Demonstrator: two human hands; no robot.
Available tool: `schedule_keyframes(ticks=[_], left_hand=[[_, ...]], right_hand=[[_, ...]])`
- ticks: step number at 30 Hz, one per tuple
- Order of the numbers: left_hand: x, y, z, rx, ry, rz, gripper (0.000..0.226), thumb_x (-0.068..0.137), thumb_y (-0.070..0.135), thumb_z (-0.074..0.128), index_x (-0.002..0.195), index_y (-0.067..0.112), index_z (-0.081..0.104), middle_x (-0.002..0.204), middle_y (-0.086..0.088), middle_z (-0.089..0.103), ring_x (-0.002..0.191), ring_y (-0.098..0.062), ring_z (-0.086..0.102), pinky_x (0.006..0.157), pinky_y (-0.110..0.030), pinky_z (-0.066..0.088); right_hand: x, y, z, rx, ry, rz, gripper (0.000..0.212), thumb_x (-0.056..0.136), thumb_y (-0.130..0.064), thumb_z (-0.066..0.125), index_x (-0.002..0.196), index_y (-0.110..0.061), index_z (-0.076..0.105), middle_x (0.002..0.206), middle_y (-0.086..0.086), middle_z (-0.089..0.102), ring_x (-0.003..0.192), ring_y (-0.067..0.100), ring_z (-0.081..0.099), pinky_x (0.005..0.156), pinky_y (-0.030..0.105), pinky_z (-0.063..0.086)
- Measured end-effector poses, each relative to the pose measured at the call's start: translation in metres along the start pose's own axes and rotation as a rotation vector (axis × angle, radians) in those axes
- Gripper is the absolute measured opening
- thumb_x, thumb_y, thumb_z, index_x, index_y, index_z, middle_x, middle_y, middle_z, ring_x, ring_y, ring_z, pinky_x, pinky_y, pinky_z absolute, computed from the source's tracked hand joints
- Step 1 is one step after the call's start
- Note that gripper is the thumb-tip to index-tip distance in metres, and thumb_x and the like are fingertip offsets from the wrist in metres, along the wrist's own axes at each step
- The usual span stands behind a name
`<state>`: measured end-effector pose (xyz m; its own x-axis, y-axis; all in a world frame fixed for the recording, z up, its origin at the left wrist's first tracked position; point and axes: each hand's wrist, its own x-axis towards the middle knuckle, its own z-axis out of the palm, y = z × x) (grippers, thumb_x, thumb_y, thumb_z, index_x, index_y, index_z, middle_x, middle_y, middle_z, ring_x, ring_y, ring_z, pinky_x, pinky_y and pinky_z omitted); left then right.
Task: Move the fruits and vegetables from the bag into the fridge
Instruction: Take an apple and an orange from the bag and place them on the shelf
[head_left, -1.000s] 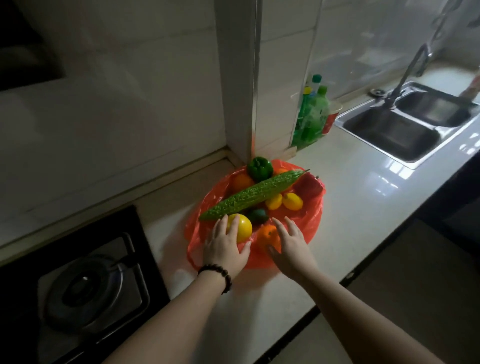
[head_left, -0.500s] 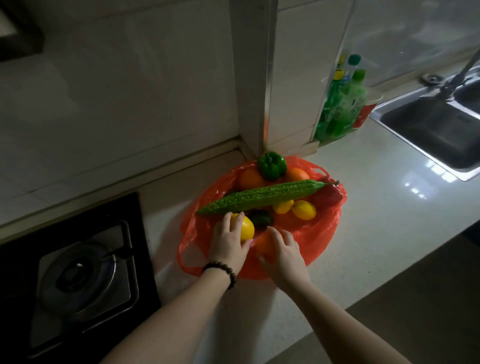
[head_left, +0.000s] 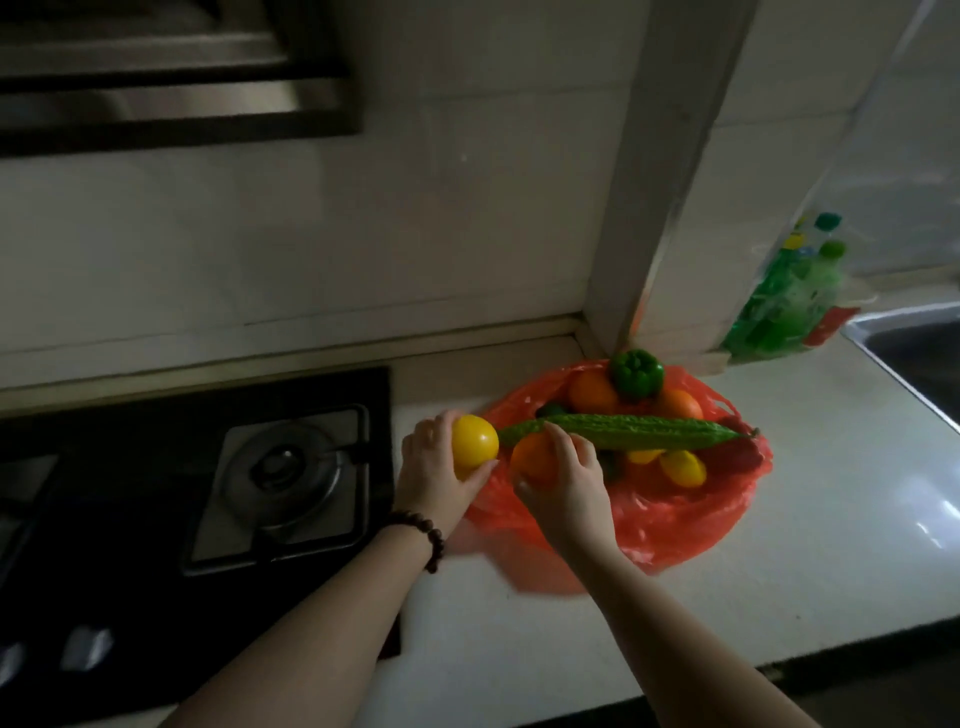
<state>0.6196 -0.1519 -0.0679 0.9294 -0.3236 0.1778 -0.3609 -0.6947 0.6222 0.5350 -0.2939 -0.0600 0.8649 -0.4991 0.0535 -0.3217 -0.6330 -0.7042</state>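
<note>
A red plastic bag (head_left: 675, 525) lies open on the white counter with produce in it. My left hand (head_left: 431, 470) grips a round yellow fruit (head_left: 474, 442), lifted just past the bag's left edge. My right hand (head_left: 569, 486) grips an orange fruit (head_left: 532, 457) above the bag's near left side. A long green bitter gourd (head_left: 639, 432) lies across the bag. Behind it sit a green bell pepper (head_left: 636, 371) and two oranges (head_left: 589, 391). Small yellow lemons (head_left: 683, 467) and a dark red item (head_left: 737, 457) lie at the right. No fridge is in view.
A black gas hob (head_left: 291, 467) with a burner sits left of the bag. A range hood (head_left: 156, 73) hangs above it. Green bottles (head_left: 789, 301) stand by the wall column, and a steel sink (head_left: 914, 348) is at the far right. The counter's front edge runs below my forearms.
Both hands have closed on fruit and lifted it: the left took the yellow fruit out to the left, the right raised the orange one. The view has swung left.
</note>
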Motion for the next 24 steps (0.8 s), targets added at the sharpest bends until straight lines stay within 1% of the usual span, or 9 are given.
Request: schedule_keyframes(ticks=[3,5,7,9,12,16,20,22,24], left_hand=[[-0.017,-0.027,-0.039,-0.039,0.092,-0.029,0.071,0.066,0.040,0.081,0.122,0.013,0.047,0.118,-0.011,0.050,0.107,-0.029,0.049,0.084,-0.032,0.038],[-0.034,-0.043,-0.069,-0.020,0.147,-0.054,0.072,0.066,0.041,0.081,0.122,0.014,0.045,0.120,-0.009,0.048,0.109,-0.025,0.048,0.085,-0.030,0.039],[-0.054,-0.058,-0.098,0.002,0.185,-0.114,0.075,0.068,0.043,0.080,0.126,0.018,0.039,0.128,-0.007,0.043,0.114,-0.024,0.046,0.085,-0.035,0.046],[-0.076,-0.076,-0.124,0.013,0.219,-0.175,0.080,0.069,0.044,0.079,0.130,0.021,0.033,0.133,-0.007,0.038,0.115,-0.025,0.048,0.084,-0.038,0.050],[-0.114,-0.103,-0.160,0.029,0.278,-0.234,0.088,0.069,0.043,0.079,0.137,0.027,0.026,0.133,-0.007,0.032,0.116,-0.028,0.047,0.086,-0.043,0.052],[-0.176,-0.142,-0.207,0.045,0.355,-0.357,0.096,0.071,0.043,0.077,0.145,0.031,0.018,0.133,-0.008,0.027,0.118,-0.028,0.045,0.090,-0.041,0.051],[-0.247,-0.179,-0.258,0.040,0.437,-0.480,0.088,0.073,0.046,0.075,0.143,0.030,0.024,0.132,-0.005,0.024,0.116,-0.029,0.043,0.094,-0.040,0.048],[-0.287,-0.195,-0.285,0.060,0.500,-0.532,0.085,0.072,0.045,0.075,0.140,0.027,0.029,0.131,-0.007,0.024,0.115,-0.029,0.043,0.096,-0.038,0.045],[-0.331,-0.211,-0.313,0.075,0.571,-0.591,0.083,0.071,0.043,0.076,0.138,0.028,0.030,0.131,-0.005,0.023,0.118,-0.029,0.040,0.097,-0.038,0.044]], right_hand=[[-0.012,-0.033,0.021,0.024,-0.054,-0.069,0.072,0.076,-0.044,0.069,0.138,-0.033,0.034,0.139,0.001,0.037,0.121,0.026,0.044,0.088,0.039,0.049],[-0.024,-0.056,0.037,0.043,-0.096,-0.120,0.071,0.077,-0.043,0.069,0.138,-0.031,0.034,0.140,0.002,0.037,0.122,0.028,0.044,0.089,0.041,0.049],[-0.038,-0.080,0.053,0.060,-0.128,-0.169,0.071,0.078,-0.041,0.069,0.138,-0.030,0.035,0.139,0.003,0.037,0.122,0.028,0.043,0.089,0.041,0.049],[-0.055,-0.104,0.068,0.058,-0.162,-0.221,0.071,0.079,-0.040,0.069,0.139,-0.030,0.033,0.139,0.003,0.037,0.122,0.027,0.043,0.089,0.038,0.048],[-0.087,-0.137,0.094,0.040,-0.229,-0.305,0.070,0.080,-0.042,0.067,0.139,-0.032,0.029,0.139,0.002,0.036,0.119,0.027,0.044,0.089,0.040,0.049],[-0.138,-0.181,0.129,0.067,-0.327,-0.382,0.072,0.080,-0.048,0.065,0.137,-0.038,0.024,0.142,-0.001,0.031,0.121,0.025,0.043,0.092,0.043,0.050],[-0.198,-0.228,0.165,0.081,-0.424,-0.494,0.072,0.079,-0.048,0.066,0.137,-0.039,0.025,0.140,-0.003,0.031,0.121,0.024,0.044,0.091,0.042,0.051],[-0.231,-0.253,0.182,0.084,-0.479,-0.558,0.071,0.078,-0.049,0.066,0.136,-0.040,0.025,0.140,-0.005,0.030,0.122,0.024,0.044,0.091,0.041,0.051],[-0.267,-0.279,0.200,0.091,-0.541,-0.630,0.071,0.079,-0.049,0.065,0.136,-0.041,0.024,0.141,-0.005,0.028,0.122,0.023,0.043,0.093,0.040,0.049]])
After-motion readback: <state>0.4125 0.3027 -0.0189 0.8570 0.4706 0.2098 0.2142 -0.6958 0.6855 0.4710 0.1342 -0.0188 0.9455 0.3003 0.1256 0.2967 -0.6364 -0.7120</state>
